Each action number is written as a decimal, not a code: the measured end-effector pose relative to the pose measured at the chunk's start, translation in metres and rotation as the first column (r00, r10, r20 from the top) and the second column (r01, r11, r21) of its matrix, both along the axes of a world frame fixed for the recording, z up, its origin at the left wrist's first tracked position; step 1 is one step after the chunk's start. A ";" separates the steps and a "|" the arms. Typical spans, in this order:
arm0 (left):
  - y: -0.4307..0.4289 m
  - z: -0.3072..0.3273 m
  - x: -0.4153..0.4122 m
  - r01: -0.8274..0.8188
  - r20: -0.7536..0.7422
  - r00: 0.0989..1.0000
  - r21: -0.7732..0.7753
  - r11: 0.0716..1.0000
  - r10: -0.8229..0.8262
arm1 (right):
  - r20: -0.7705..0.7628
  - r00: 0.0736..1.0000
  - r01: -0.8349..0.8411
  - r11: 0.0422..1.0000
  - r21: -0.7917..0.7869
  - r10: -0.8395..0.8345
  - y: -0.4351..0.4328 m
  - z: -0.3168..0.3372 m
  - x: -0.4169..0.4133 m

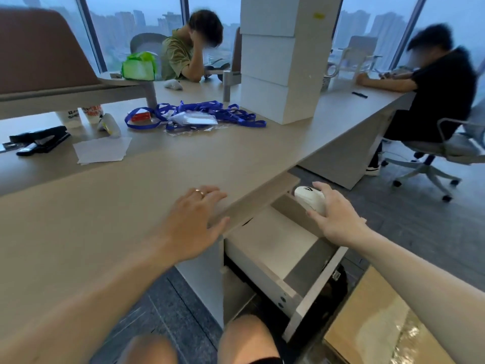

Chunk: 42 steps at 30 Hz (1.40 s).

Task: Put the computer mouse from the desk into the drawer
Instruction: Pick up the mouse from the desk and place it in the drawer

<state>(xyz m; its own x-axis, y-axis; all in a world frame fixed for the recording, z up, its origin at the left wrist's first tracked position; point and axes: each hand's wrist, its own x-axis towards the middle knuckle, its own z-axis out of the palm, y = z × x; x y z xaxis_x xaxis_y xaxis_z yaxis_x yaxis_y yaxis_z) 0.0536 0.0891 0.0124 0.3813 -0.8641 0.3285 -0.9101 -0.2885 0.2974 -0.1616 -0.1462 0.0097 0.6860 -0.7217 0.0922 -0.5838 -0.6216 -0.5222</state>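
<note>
While above open drawer (273,243), mouse (311,199) in right hand (336,216).

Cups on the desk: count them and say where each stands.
2. Both cups stand side by side at the far left, under the raised shelf; their tops are hidden.

I see a counter (110,206) of matt, pale wood-look laminate with a smooth face. The open drawer (265,248) shares that finish, its inner floor smooth and dull. The computer mouse (309,199) looks like white plastic with a slight sheen. Farther back lie blue woven lanyards (210,114), flat paper sheets (102,151) and a black glossy stapler (39,140).
</note>
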 end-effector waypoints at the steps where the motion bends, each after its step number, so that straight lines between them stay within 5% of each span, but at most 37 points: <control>1: -0.012 0.000 -0.016 0.088 0.035 0.996 0.003 0.996 -0.088 | -0.023 1.000 0.005 1.000 0.019 -0.004 0.001 -0.006 -0.005; 5: -0.054 -0.019 -0.055 0.227 0.062 0.971 0.041 0.973 -0.230 | -0.083 0.997 0.012 0.998 0.060 -0.007 0.000 -0.029 -0.018; 9: -0.078 -0.052 -0.061 0.078 -0.085 0.995 0.320 0.944 -0.053 | -0.122 0.993 0.007 0.996 0.089 0.004 -0.005 -0.046 -0.020; 14: -0.097 -0.081 -0.065 0.013 -0.047 0.999 0.477 0.879 0.011 | -0.149 0.987 -0.045 0.995 0.094 0.059 -0.011 -0.062 -0.012; 26: -0.111 -0.108 -0.077 -0.069 0.194 0.981 0.481 0.874 -0.029 | -0.277 0.960 -0.028 0.998 0.065 0.045 -0.019 -0.087 0.020; 42: -0.113 -0.110 -0.077 -0.099 0.206 0.979 0.493 0.865 -0.005 | -0.521 0.842 -0.093 0.989 0.118 0.141 -0.028 -0.124 0.050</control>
